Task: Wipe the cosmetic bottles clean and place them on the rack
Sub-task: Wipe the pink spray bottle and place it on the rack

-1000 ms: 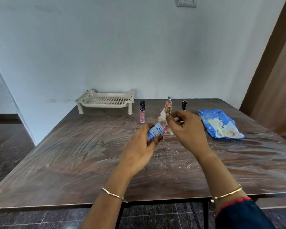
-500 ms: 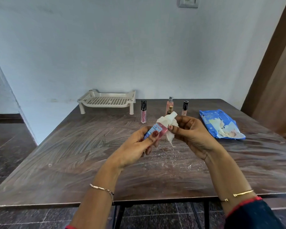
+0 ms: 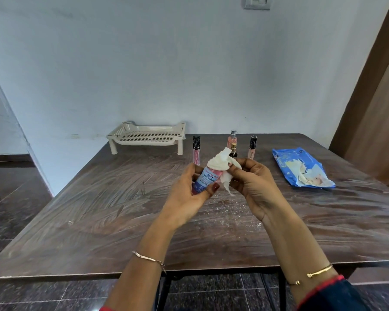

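Two hands meet above the middle of the table, working on one small bottle (image 3: 204, 179) with a blue-and-white label and a pink body. The left hand (image 3: 186, 194) is wrapped around the bottle's lower half, thumb pressed on the label, and tilts it up and to the right. The right hand (image 3: 254, 185) pinches a crumpled white wipe (image 3: 221, 168) that drapes over the bottle's top and hides its cap.

Just behind them, partly hidden by the wipe, stand a dark bottle with a gold collar (image 3: 233, 150) and a pink spray bottle (image 3: 232, 140). A pink lip gloss tube (image 3: 196, 151) stands to their left, a beige tube with a black cap (image 3: 252, 148) to their right, all upright. The cream plastic rack (image 3: 147, 138), perforated and on short legs, sits at the far left edge by the wall. A blue pack of wipes (image 3: 301, 169) lies flat well to the right, a sheet pulled out at its opening. The brown wood-grain table (image 3: 99, 209) shows pale swirled smears and white specks below the hands.
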Available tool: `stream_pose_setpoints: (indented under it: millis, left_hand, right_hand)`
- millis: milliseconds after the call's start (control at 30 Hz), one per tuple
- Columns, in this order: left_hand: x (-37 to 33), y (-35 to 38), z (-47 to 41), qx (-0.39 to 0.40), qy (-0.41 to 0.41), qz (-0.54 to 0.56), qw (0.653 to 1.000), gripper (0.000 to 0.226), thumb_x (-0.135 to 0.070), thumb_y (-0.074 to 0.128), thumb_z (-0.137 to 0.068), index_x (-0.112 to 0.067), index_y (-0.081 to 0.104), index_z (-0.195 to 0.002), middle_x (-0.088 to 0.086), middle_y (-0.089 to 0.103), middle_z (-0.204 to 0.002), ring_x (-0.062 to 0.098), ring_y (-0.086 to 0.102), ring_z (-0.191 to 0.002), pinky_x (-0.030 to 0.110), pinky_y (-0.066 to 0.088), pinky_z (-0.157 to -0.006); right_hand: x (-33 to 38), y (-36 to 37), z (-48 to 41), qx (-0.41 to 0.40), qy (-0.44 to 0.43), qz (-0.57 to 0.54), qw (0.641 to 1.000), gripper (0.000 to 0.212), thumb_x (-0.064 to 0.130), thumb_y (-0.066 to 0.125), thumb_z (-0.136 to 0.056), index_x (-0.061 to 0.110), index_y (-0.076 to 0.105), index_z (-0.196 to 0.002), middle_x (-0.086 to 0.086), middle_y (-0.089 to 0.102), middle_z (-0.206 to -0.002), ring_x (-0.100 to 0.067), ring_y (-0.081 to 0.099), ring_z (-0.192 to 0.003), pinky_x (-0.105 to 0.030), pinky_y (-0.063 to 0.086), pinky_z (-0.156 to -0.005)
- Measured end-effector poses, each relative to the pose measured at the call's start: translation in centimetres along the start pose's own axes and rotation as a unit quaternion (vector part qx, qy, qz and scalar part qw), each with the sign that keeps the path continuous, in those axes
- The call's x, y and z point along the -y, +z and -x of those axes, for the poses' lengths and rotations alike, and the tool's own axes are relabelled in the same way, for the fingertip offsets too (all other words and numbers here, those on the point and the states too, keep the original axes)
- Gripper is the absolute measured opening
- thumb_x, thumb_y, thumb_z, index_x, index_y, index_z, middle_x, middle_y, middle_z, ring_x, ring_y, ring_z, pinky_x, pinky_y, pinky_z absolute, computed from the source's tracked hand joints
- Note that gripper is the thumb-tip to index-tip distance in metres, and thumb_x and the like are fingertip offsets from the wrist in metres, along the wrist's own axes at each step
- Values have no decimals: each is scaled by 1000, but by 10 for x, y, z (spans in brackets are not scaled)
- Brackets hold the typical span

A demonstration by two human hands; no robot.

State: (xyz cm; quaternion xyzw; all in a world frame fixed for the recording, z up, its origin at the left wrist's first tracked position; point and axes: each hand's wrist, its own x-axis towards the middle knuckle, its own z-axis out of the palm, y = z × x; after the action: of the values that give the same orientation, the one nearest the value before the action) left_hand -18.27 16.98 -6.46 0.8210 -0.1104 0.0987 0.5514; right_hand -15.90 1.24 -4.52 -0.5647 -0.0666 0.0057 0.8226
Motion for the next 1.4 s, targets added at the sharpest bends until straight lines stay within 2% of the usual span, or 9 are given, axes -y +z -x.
stream_pose_setpoints:
  millis: [167,333,400,467,533,733,1100,1267,1400]
  left_hand:
    - [5,-7,0,-15,12,-38,999,38,-25,74,-79,-24,51,-109,-12,60,-102,2,60,-93,12,51,-78]
    - [14,-7,5,-44,28,-100,994,38,-30,80,-72,-29,56,-101,-14,64,-97,3,61,-89,30,54,-82]
    - [15,-5,5,-48,15,-98,994,39,-32,81,-71,-31,56,-100,-15,64,-97,2,62,-88,29,54,-83]
    - [16,-5,5,-46,9,-81,996,37,-28,80,-72,-29,56,-100,-16,63,-96,1,61,-88,20,52,-81]
    - [15,-6,6,-35,4,-54,998,35,-22,78,-74,-24,57,-102,-14,62,-97,0,61,-88,10,49,-76]
    - [16,-11,15,53,-33,118,991,35,-26,73,-78,-20,57,-109,1,64,-105,10,62,-94,26,49,-86]
    - [12,-11,21,124,-100,307,938,29,-27,51,-82,-18,63,-107,4,72,-82,13,57,-66,30,42,-72]
    - [13,4,18,103,-119,300,941,20,-18,45,-96,-14,57,-111,2,70,-82,12,55,-66,25,37,-62]
    - [11,12,15,76,-128,325,934,17,-17,44,-98,-17,57,-109,4,67,-86,12,54,-66,24,37,-60]
  right_hand:
    - [7,-6,-3,42,27,-16,999,16,-1,56,-88,5,63,-100,-5,73,-87,-14,68,-76,-26,58,-68]
    - [23,-10,2,99,-31,145,984,26,-3,42,-91,4,66,-85,-7,72,-92,-14,67,-81,-24,54,-69]
    - [24,-8,4,105,-110,295,943,18,7,53,-91,7,67,-81,-7,71,-93,-18,67,-85,-28,56,-70]
    - [22,-8,3,99,-197,454,863,5,18,72,-81,15,68,-81,-2,69,-89,-18,64,-84,-37,57,-75]
    - [18,-8,1,98,-237,489,834,14,14,80,-72,18,67,-76,3,68,-86,-15,64,-83,-41,57,-75]
    - [23,-13,1,133,-183,298,927,17,-4,75,-73,9,64,-75,-6,73,-92,-19,68,-90,-32,58,-78]
    - [13,-14,-4,89,-151,121,977,22,2,70,-74,0,68,-95,-3,75,-89,-13,68,-83,-22,54,-68]
    - [9,-3,-11,-63,-192,173,964,13,4,77,-73,14,74,-82,-3,75,-82,-20,70,-79,-30,58,-71]
    - [8,7,-11,-107,-221,280,928,17,6,76,-77,21,73,-84,7,73,-85,-2,67,-78,-14,52,-66]
